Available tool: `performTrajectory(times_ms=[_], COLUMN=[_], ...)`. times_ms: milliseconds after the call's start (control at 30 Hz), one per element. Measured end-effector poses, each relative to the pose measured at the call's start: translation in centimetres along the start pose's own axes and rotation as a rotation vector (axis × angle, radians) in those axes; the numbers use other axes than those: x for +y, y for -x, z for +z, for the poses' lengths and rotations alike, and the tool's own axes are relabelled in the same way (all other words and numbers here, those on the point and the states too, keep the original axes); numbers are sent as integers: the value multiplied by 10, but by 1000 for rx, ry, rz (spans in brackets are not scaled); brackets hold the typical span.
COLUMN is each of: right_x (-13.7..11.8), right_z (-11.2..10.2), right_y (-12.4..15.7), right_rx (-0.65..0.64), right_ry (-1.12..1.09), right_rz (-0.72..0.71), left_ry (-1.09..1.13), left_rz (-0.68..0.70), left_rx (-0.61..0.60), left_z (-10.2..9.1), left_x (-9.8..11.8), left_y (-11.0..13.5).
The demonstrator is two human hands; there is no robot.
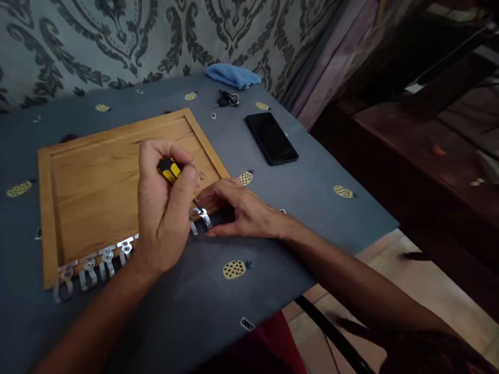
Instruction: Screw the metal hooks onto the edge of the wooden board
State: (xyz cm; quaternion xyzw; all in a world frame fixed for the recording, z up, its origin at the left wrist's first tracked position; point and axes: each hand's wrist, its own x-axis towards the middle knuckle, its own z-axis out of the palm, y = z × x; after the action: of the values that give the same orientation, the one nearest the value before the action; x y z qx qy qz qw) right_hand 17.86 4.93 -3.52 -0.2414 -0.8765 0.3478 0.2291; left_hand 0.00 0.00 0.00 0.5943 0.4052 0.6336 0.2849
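Progress note, from beside the counter: the wooden board lies flat, with a metal hook rail along its near edge; four hooks show at the left end, the middle is hidden by the left hand; that hand is closed round the yellow-and-black screwdriver, its shaft slanting down to the rightmost hook; the right hand is half curled about the same end, thumb beside the hook; cannot tell whether it pinches the metal.

Judgement: rail laid in position, so placing looks done; fastening appears under way at the right end; screw-like heads show on the left hooks, but whether they fix the rail is unclear; any remaining tightening cannot be counted from here.
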Motion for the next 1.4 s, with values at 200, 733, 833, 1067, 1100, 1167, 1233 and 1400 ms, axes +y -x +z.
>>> performTrajectory(times_ms=[200,733,833,1067,1100,1167,1233,1400], right_x=[-1,2,2,3,3,4,4,5], right_z=[0,1,1,1,2,2,2,3], right_y=[0,2,2,1,1,2,2,1], right_rx=[-1,13,18,21,25,33,36,31], right_ry=[-10,-32,-19,6,7,16,24,6], right_rz=[-2,17,8,-1,-4,-4,1,-4], left_ry=[10,-481,-526,-579,-584,-589,-585,-614], left_rz=[53,99,162,206,225,262,284,285], left_rx=[-61,-283,-329,-469,-469,-450,-421,-338], left_z=[-1,-30,-31,-35,-35,-33,-31,-31], left_x=[2,34,39,43,43,42,42,40], left_y=[-3,-26,-26,-30,-29,-28,-28,-26])
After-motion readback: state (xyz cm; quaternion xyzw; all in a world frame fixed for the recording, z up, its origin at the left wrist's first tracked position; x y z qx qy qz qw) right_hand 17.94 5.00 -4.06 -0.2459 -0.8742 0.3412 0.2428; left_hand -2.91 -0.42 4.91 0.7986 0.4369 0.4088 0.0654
